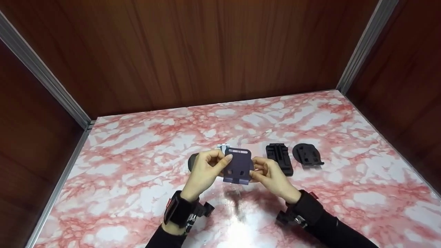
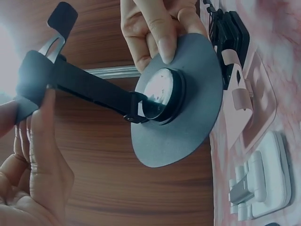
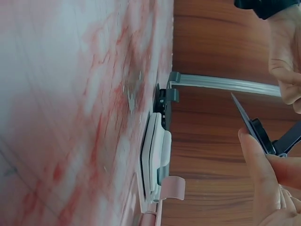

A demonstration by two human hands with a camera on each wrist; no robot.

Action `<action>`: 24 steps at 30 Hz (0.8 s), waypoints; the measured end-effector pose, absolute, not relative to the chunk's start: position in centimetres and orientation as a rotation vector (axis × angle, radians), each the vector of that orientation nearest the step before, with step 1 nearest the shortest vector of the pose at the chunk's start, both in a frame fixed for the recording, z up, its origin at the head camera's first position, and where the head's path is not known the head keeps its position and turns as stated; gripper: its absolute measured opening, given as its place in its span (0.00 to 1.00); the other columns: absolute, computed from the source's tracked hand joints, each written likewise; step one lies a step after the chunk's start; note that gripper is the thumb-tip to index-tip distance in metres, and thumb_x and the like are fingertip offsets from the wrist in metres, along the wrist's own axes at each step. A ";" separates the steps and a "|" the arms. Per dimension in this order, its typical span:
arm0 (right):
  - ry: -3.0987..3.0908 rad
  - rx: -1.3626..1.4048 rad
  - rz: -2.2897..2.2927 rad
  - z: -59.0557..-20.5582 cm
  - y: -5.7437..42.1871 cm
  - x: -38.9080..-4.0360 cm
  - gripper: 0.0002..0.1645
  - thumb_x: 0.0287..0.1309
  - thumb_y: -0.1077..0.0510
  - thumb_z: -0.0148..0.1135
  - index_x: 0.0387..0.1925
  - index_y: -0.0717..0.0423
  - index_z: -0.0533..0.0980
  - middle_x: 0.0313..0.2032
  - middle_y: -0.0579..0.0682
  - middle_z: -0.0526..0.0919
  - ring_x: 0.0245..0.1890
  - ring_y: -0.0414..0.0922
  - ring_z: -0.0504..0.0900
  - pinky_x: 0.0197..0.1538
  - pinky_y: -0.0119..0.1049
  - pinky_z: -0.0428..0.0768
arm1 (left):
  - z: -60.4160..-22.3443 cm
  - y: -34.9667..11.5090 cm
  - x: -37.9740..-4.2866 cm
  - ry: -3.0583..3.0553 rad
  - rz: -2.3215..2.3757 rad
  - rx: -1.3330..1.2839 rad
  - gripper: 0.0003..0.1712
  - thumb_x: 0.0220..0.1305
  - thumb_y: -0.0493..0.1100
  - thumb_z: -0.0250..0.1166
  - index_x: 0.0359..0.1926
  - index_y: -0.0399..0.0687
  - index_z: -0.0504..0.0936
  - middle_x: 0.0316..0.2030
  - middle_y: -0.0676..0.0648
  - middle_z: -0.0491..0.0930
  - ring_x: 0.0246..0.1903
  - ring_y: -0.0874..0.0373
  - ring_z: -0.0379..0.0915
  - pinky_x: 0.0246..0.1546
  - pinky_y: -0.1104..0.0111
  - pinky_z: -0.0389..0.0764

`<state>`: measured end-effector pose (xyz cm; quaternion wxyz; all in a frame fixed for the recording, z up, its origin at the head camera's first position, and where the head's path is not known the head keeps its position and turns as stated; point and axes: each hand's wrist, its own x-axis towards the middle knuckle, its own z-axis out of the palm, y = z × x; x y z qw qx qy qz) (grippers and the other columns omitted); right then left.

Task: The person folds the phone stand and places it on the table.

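Note:
Both hands hold up a dark purple-grey phone stand [image 1: 238, 163] above the marbled table. My left hand [image 1: 203, 170] pinches the side of its slotted back plate between thumb and fingers. In the left wrist view, the plate's bent lip [image 2: 27, 107] shows near that thumb. A narrow hinged arm [image 2: 94, 88] joins the plate to a flat rounded base [image 2: 200, 108]. The base edge is gripped by my right hand [image 1: 274, 174], with thumb and fingers on opposite faces. In the head view the plate hides most of the arm and base.
Behind the hands lie a pink stand [image 2: 263, 101] and a white folded stand [image 2: 273, 174]. To the right are a black folded stand [image 1: 279, 158] and a round-based black one [image 1: 306, 154]. A dark rounded piece [image 1: 192, 162] shows behind my left hand. Wooden panels [image 1: 220, 51] enclose the table.

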<state>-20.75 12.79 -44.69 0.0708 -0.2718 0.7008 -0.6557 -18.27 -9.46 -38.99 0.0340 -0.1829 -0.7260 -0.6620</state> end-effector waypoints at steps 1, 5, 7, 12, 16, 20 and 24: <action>2.130 -0.831 -1.970 -44.7 12.8 -20.7 0.13 0.59 0.79 0.53 0.46 0.79 0.72 0.40 0.69 0.82 0.36 0.46 0.86 0.39 0.45 0.85 | -39.0 -9.5 -18.3 -2.242 -2.045 -0.567 0.16 0.66 0.40 0.65 0.25 0.33 0.77 0.20 0.47 0.77 0.20 0.58 0.76 0.23 0.62 0.84; 2.263 -0.890 -1.951 -44.4 12.9 -20.6 0.12 0.59 0.78 0.56 0.45 0.76 0.74 0.39 0.67 0.82 0.35 0.47 0.86 0.39 0.45 0.85 | -39.1 -9.6 -18.6 -2.275 -2.087 -0.580 0.16 0.66 0.41 0.64 0.25 0.32 0.76 0.20 0.46 0.79 0.19 0.58 0.77 0.21 0.61 0.84; 2.340 -0.917 -1.933 -44.3 13.0 -20.6 0.11 0.59 0.77 0.57 0.44 0.73 0.75 0.39 0.65 0.83 0.34 0.48 0.86 0.38 0.43 0.85 | -39.3 -9.6 -18.8 -2.284 -2.116 -0.584 0.17 0.66 0.41 0.64 0.25 0.32 0.76 0.20 0.45 0.79 0.18 0.58 0.77 0.20 0.63 0.83; 2.576 -1.026 -1.867 -43.6 12.8 -20.3 0.11 0.57 0.78 0.58 0.41 0.69 0.77 0.35 0.59 0.85 0.30 0.50 0.86 0.33 0.36 0.85 | -39.9 -9.6 -19.1 -2.300 -2.190 -0.584 0.19 0.67 0.41 0.64 0.24 0.31 0.75 0.19 0.46 0.79 0.15 0.60 0.74 0.16 0.70 0.79; 2.738 -1.155 -1.803 -42.2 12.6 -19.6 0.13 0.52 0.83 0.58 0.36 0.68 0.77 0.31 0.60 0.85 0.28 0.53 0.86 0.28 0.34 0.84 | -40.4 -9.5 -19.2 -2.326 -2.244 -0.571 0.19 0.67 0.42 0.63 0.24 0.31 0.75 0.19 0.45 0.79 0.14 0.60 0.73 0.16 0.71 0.78; 2.791 -1.284 -1.789 -43.1 12.8 -20.3 0.16 0.51 0.83 0.59 0.37 0.65 0.78 0.33 0.58 0.86 0.30 0.51 0.86 0.31 0.31 0.84 | -40.9 -9.5 -19.4 -2.361 -2.297 -0.543 0.18 0.67 0.42 0.63 0.24 0.32 0.77 0.20 0.45 0.80 0.14 0.61 0.73 0.16 0.72 0.78; 2.864 -1.416 -1.743 -43.9 13.1 -20.8 0.19 0.51 0.83 0.59 0.39 0.62 0.78 0.36 0.54 0.86 0.31 0.48 0.86 0.35 0.28 0.83 | -41.4 -9.5 -19.6 -2.357 -2.374 -0.507 0.17 0.67 0.42 0.63 0.23 0.34 0.78 0.20 0.45 0.81 0.15 0.61 0.73 0.16 0.73 0.77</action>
